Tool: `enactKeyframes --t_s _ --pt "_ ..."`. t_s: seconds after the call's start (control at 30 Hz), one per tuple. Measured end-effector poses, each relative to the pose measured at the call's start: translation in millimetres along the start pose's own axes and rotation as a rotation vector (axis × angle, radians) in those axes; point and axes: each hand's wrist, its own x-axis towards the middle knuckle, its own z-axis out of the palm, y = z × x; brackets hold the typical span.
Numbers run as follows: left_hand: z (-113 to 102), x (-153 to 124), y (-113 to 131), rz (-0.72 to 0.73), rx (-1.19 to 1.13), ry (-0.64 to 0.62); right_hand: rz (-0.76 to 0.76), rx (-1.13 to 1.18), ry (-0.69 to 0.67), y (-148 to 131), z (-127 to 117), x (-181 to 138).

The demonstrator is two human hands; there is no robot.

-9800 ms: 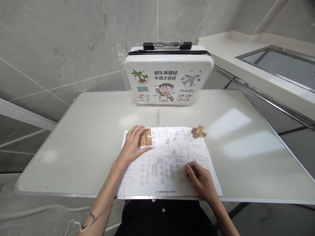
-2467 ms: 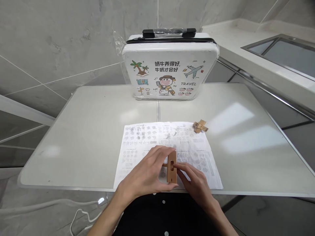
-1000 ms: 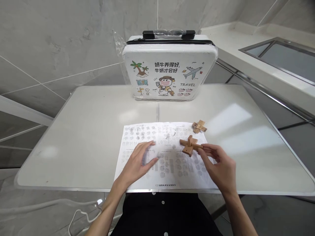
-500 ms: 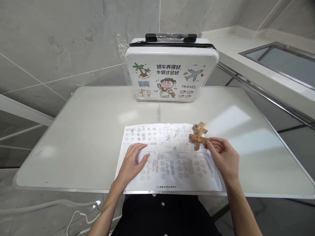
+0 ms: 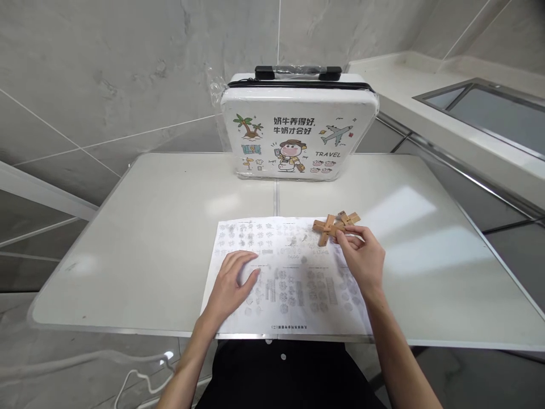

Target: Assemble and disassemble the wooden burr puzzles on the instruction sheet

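Observation:
My right hand (image 5: pixel 361 255) pinches one arm of a wooden cross-shaped puzzle (image 5: pixel 324 228) at the far right corner of a printed instruction sheet (image 5: pixel 289 272). A second, smaller wooden cross puzzle (image 5: pixel 349 217) lies just behind it on the table, close to or touching it. My left hand (image 5: pixel 232 284) lies flat on the left part of the sheet, fingers stretched out, holding nothing.
A small white suitcase (image 5: pixel 300 130) with cartoon prints stands upright at the back of the white table (image 5: pixel 149 227). A counter with a sink (image 5: pixel 481 108) runs along the right. A white cable (image 5: pixel 140 372) lies on the floor at lower left.
My right hand has carried the wooden cross from the middle of the sheet to its far right corner, beside the other wooden piece. My left hand has settled flat on the paper.

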Motion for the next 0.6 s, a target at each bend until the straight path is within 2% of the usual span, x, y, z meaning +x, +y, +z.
enactKeyframes --t_s 0.2,0.37,0.6 --pt "-0.4 0.2 0.4 0.015 0.013 0.017 -0.024 0.059 0.041 -1.7 6.7 1.4" --pt "-0.7 0.3 -0.8 0.014 -0.003 0.019 0.014 0.055 0.008 11.2 -3.8 -25.0" --pt "-1.3 0.7 -3.4 0.018 -0.011 0.02 0.056 0.073 -0.407 29.9 -22.6 -76.5"
